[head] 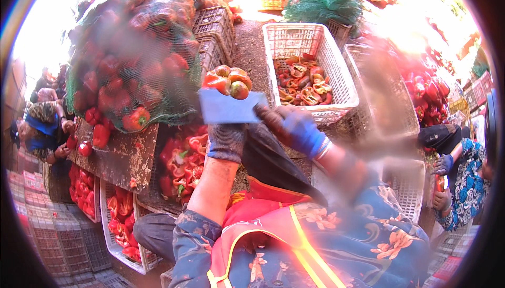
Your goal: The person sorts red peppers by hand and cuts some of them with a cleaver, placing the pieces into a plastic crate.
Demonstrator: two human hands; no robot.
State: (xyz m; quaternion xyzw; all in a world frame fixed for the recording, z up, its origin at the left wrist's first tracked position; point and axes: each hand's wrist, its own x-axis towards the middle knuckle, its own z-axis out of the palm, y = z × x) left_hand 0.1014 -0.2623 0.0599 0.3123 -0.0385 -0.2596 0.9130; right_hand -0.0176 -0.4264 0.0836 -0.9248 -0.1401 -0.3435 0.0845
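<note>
My right hand (302, 130), in a blue and dark glove, is closed on the dark handle of a wide-bladed knife (230, 107). The blade lies across, just above my left hand (227, 140), which wears a dark knit glove. A red bell pepper (227, 81) with dark greenish patches shows right behind the blade. The blade hides my left fingers, so their grip on the pepper cannot be made out. Beyond my right hand stands a white plastic crate (339, 79) holding cut pepper pieces (309, 85).
A large green mesh sack of red peppers (130, 63) rests on a wooden board (118, 162) at left. Halved peppers (185, 166) lie beside my left forearm. Green netting (321, 4) lies beyond the crate. Co-workers (469, 181) are at both sides.
</note>
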